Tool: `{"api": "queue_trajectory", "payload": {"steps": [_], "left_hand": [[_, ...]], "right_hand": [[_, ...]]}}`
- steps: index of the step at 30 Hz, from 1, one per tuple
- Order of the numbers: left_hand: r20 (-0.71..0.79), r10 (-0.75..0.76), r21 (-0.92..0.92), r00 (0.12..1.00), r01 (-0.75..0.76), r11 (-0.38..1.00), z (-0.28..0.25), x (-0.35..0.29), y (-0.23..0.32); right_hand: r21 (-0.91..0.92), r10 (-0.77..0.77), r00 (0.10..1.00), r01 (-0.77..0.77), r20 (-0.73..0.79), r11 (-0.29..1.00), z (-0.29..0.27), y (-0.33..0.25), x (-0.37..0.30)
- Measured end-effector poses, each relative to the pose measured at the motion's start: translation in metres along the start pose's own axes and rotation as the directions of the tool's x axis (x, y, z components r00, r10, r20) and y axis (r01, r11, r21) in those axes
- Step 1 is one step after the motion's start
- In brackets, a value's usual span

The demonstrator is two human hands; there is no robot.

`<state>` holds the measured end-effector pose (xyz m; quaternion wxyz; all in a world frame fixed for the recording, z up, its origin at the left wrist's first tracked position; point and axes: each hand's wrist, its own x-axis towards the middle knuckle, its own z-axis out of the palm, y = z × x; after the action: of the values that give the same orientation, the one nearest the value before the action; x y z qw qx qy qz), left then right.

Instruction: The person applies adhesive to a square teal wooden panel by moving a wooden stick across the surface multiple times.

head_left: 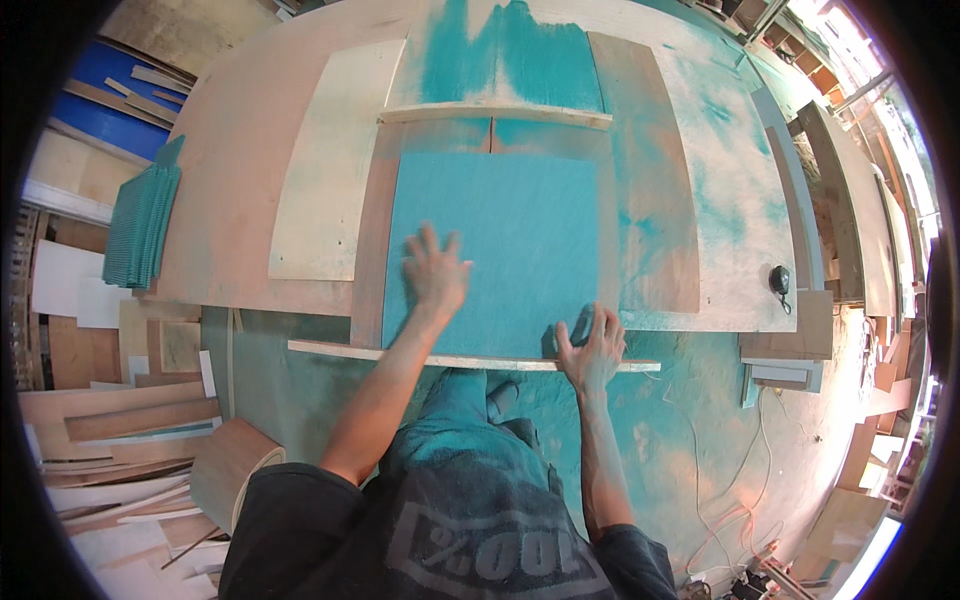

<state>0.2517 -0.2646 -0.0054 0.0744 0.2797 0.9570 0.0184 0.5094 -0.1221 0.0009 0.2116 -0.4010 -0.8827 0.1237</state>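
Note:
A flat teal-blue panel (505, 230) lies on a brown board on the worktable, in front of me. My left hand (437, 272) is over its left part with fingers spread, slightly blurred; whether it touches the surface I cannot tell. At the panel's near right corner is my right hand (592, 348), thumb and fingers apart and nothing held between them. A pale wooden strip (470, 358) runs along the near edge, just beside that hand. Beyond the far side of the panel, a second wooden strip (500, 114) lies crosswise.
A black tape measure (780, 280) sits near the table's right corner. Corrugated teal pieces (140, 228) are stacked at the left edge. Cream board (325, 190) flanks the panel. Wood offcuts (140, 420) and a curved brown sheet (232, 465) are at lower left. Cables (765, 440) trail across the floor.

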Motion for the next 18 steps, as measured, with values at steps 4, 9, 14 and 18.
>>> {"api": "queue_trajectory", "payload": {"steps": [4, 9, 14, 18], "left_hand": [[0.119, 0.146, -0.25, 0.982, -0.113, 0.962, -0.003, 0.017, 0.057], [0.19, 0.086, -0.181, 0.978, -0.051, 0.982, 0.004, 0.023, 0.069], [0.218, 0.1, -0.144, 0.971, -0.07, 0.987, 0.003, 0.027, 0.068], [0.188, 0.132, -0.115, 0.973, -0.112, 0.987, 0.0, 0.056, 0.068]], "right_hand": [[0.242, -0.443, 0.868, 0.39, 0.225, 0.888, -0.027, 0.018, -0.011], [0.223, -0.515, 0.802, 0.466, 0.302, 0.856, -0.03, 0.029, -0.015], [0.252, -0.48, 0.835, 0.421, 0.268, 0.872, -0.033, 0.02, -0.016], [0.268, -0.446, 0.849, 0.376, 0.284, 0.887, -0.027, 0.011, 0.005]]}}
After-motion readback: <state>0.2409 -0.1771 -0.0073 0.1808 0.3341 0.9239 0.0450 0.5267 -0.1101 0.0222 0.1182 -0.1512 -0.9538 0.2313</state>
